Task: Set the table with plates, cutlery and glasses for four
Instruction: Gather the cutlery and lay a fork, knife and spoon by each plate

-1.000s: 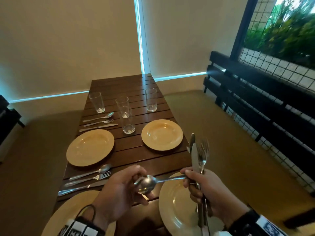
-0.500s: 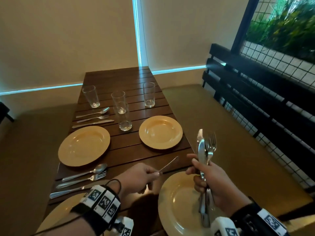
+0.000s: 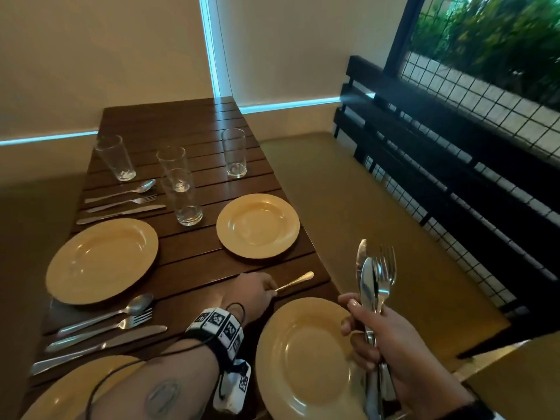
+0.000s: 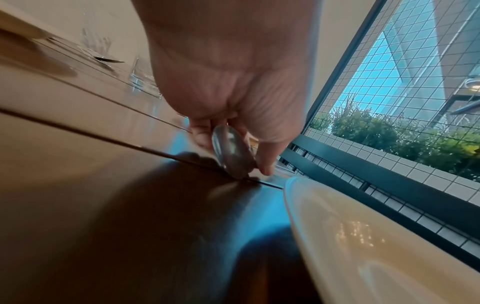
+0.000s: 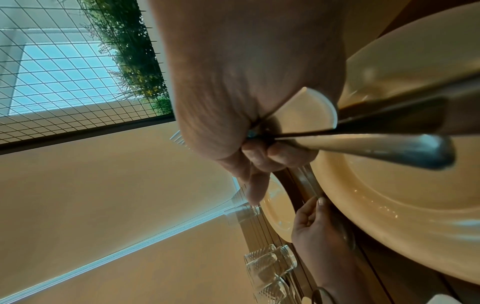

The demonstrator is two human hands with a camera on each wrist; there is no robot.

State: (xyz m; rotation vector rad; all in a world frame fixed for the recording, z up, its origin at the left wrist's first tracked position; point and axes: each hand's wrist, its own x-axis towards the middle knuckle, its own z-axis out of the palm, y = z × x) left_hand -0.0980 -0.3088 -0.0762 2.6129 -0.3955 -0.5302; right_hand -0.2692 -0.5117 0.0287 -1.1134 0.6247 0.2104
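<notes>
Laying spoon [image 3: 295, 281] at plate's [image 3: 291, 353] 12 o'clock, left hand [image 3: 253, 291] pinching it; right hand [image 3: 374, 334] clamped on spare cutlery [image 3: 375, 277] for later.

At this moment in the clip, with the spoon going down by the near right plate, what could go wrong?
1. The spoon handle points toward the table edge, so it could end up overhanging and get knocked off.
2. The right hand holds the cutlery bundle upright above the near right plate; a loosened grip might drop a piece onto it.
3. The left hand holds the spoon by its bowl, a likely hygiene fault.
</notes>
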